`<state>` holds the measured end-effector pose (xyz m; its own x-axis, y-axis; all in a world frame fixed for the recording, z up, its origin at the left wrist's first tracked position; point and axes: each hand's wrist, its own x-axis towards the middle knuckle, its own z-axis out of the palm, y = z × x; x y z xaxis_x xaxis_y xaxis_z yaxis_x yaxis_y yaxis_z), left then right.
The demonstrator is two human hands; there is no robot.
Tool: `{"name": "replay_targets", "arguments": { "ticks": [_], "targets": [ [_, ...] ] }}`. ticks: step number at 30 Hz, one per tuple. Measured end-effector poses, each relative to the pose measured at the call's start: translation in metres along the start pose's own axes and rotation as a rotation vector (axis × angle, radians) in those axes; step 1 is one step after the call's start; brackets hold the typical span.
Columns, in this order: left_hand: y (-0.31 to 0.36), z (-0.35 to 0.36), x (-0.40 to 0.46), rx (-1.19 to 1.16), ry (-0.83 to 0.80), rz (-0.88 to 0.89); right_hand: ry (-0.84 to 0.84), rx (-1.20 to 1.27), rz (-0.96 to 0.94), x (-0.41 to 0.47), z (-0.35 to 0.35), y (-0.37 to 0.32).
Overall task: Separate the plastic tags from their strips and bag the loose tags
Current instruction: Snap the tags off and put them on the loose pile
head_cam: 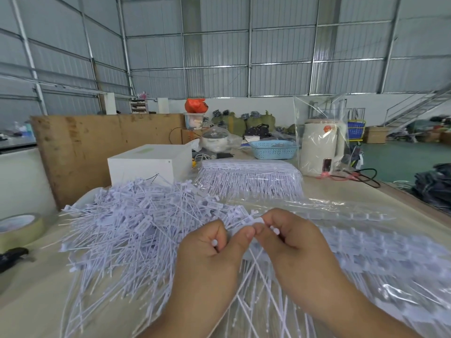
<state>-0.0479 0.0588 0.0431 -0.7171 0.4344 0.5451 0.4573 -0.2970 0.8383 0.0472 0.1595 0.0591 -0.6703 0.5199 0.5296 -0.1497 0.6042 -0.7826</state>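
At the left edge of the table (29,298) sits a roll of tape (18,230), with a dark tool (12,258) just in front of it, too cut off to identify. Further in, a large heap of loose tags (136,230) spreads across the left half of the surface, their thin tails fanning toward the near edge. In the near middle, the left hand (210,254) has its fingers curled and its thumb pressed down on a strip of tags (253,259), and the right hand (290,237) pinches the same strip right beside it, thumb tips nearly touching. This looks like the separating step: the hands are set to twist or snap one tag from its strip. The next move probably calls for a short, firm pull apart, then dropping the freed tag onto the heap. Toward the far edge lies a stack of unseparated strips (249,178), next to a white box (148,163). Clear plastic bags (341,242) holding more strips cover the right half. Bagging has apparently not begun for the heap. The joint being broken is hidden behind the thumbs, and motion blur smears the bagged strips at the right edge.
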Motion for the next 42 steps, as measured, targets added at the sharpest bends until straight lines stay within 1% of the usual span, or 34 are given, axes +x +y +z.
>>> {"name": "replay_targets", "arguments": {
  "ticks": [2,3,5,7,8,9,10,12,14,16,19,21,25,28,31,33,35,36,37,38,39,40,42],
  "targets": [
    [-0.003,-0.007,0.006,-0.086,-0.085,-0.066,-0.069,0.058,0.042,0.002,-0.006,0.001],
    [-0.004,-0.012,0.01,-0.128,-0.171,-0.099,-0.149,0.118,0.08,0.004,-0.012,0.001],
    [-0.003,-0.022,0.018,-0.169,-0.398,-0.152,-0.372,0.243,0.15,0.007,-0.023,0.0],
    [0.001,-0.029,0.024,-0.166,-0.598,-0.196,-0.561,0.287,0.177,0.008,-0.03,-0.003],
    [0.005,-0.029,0.025,-0.166,-0.648,-0.216,-0.612,0.263,0.174,0.007,-0.03,-0.004],
    [0.009,-0.026,0.026,-0.155,-0.649,-0.234,-0.62,0.232,0.163,0.007,-0.028,-0.004],
    [0.013,-0.021,0.026,-0.121,-0.593,-0.249,-0.58,0.192,0.145,0.007,-0.027,-0.003],
    [0.02,-0.005,0.025,-0.072,-0.348,-0.275,-0.399,0.103,0.103,0.007,-0.022,0.001],
    [0.021,0.012,0.025,-0.122,-0.126,-0.296,-0.21,0.086,0.087,0.009,-0.019,0.005],
    [0.021,0.024,0.025,-0.143,0.003,-0.287,-0.096,0.064,0.039,0.008,-0.013,0.006],
    [0.017,0.029,0.024,-0.137,0.108,-0.253,0.012,-0.169,-0.107,0.006,-0.004,0.006],
    [0.016,0.027,0.021,-0.16,0.135,-0.244,0.054,-0.233,-0.141,0.004,-0.002,0.004],
    [0.015,0.017,0.014,-0.096,0.145,-0.253,0.006,-0.277,-0.168,0.001,0.002,0.003],
    [0.015,0.011,0.013,-0.083,0.208,-0.353,-0.006,-0.304,-0.2,0.0,0.008,0.003],
    [0.014,0.012,0.013,-0.183,0.217,-0.473,-0.004,-0.329,-0.206,0.0,0.012,0.002],
    [0.01,0.013,0.014,-0.214,0.227,-0.51,-0.01,-0.379,-0.215,0.0,0.015,0.001],
    [0.008,0.005,0.021,-0.233,0.295,-0.55,0.003,-0.44,-0.253,-0.003,0.016,-0.001],
    [0.006,-0.003,0.026,-0.281,0.355,-0.58,0.028,-0.464,-0.286,-0.004,0.013,-0.003],
    [0.004,-0.013,0.032,-0.39,0.407,-0.609,0.051,-0.465,-0.311,-0.005,0.009,-0.006],
    [0.003,-0.022,0.037,-0.488,0.41,-0.615,0.062,-0.438,-0.315,-0.006,0.004,-0.008],
    [0.003,-0.027,0.04,-0.53,0.369,-0.581,0.049,-0.378,-0.286,-0.005,0.0,-0.009],
    [0.001,-0.027,0.04,-0.475,0.285,-0.518,0.01,-0.289,-0.234,-0.003,-0.003,-0.008],
    [-0.001,-0.017,0.033,-0.172,0.072,-0.303,-0.14,-0.093,-0.121,0.001,-0.006,-0.003]
  ]
}}
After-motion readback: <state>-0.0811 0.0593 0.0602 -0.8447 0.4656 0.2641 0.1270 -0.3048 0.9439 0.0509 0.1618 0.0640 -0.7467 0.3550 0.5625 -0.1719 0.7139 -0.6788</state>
